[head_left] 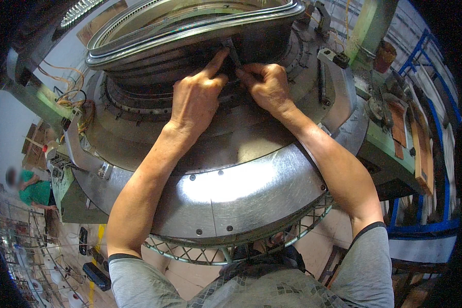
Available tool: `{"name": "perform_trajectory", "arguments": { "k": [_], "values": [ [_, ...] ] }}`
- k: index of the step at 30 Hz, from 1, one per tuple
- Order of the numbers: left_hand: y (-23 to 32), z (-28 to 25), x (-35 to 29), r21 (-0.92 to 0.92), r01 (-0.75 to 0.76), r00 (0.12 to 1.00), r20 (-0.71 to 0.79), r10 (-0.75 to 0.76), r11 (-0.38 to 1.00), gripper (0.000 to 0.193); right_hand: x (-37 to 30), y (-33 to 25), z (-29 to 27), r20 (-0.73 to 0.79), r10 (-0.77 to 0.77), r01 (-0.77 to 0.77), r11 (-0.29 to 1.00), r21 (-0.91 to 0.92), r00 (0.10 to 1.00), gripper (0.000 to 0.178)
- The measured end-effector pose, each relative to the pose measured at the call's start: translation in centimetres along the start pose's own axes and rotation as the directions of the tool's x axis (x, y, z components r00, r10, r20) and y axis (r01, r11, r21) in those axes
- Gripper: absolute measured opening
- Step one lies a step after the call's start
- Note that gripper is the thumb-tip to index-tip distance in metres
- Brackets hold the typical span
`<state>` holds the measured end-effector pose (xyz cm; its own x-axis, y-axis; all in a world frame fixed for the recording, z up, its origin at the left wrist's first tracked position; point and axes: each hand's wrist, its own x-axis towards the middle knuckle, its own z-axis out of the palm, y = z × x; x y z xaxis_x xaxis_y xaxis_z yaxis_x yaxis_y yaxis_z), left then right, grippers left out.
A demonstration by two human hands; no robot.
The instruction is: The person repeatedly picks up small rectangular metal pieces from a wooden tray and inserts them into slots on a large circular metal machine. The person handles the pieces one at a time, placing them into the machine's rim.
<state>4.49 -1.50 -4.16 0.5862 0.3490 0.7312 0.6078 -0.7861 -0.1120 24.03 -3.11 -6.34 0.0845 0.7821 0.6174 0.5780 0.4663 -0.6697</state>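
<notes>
Ahead of me stands a large round metal machine with a dark drum (154, 77), topped by a shiny ring (190, 31). Against the drum's near side is a thin, dark, flat strip (232, 53), tilted slightly. My right hand (271, 88) pinches the strip's lower end between thumb and fingers. Beside it, my left hand (196, 100) reaches to the drum with its index finger stretched out, the tip at the strip's upper left edge. Its other fingers are curled, partly out of sight, and I see nothing held in them.
Under my forearms lies a wide polished metal rim (241, 190) with a lattice guard ring (190, 254) below. Green posts (372, 31) flank the machine. Blue racks (441, 138) stand right. Far left are a person in green (34, 186) and several yarn cones (56, 274).
</notes>
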Motion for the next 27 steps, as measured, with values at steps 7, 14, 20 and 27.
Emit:
{"name": "perform_trajectory", "arguments": {
  "k": [7, 14, 20, 27],
  "values": [
    [0.23, -0.18, 0.22, -0.014, 0.037, 0.999, 0.040, -0.036, 0.999, 0.022, 0.03, -0.19, -0.13, -0.003, 0.005, -0.005, 1.000, -0.010, 1.000, 0.019],
    [0.58, -0.51, 0.46, -0.030, 0.070, 0.996, 0.064, -0.068, 0.997, 0.024, 0.16, -0.10, -0.10, -0.010, 0.010, -0.011, 0.999, -0.046, 1.000, 0.018],
    [0.70, -0.57, 0.58, -0.023, 0.072, 0.994, 0.079, -0.070, 0.997, 0.026, 0.20, -0.26, -0.15, -0.011, 0.011, -0.012, 0.998, -0.058, 1.000, 0.018],
    [0.42, -0.31, 0.50, 0.002, 0.012, 0.998, 0.059, -0.012, 1.000, 0.017, 0.22, -0.15, -0.13, -0.009, -0.005, 0.005, 0.998, -0.059, 1.000, 0.018]
  ]
}}
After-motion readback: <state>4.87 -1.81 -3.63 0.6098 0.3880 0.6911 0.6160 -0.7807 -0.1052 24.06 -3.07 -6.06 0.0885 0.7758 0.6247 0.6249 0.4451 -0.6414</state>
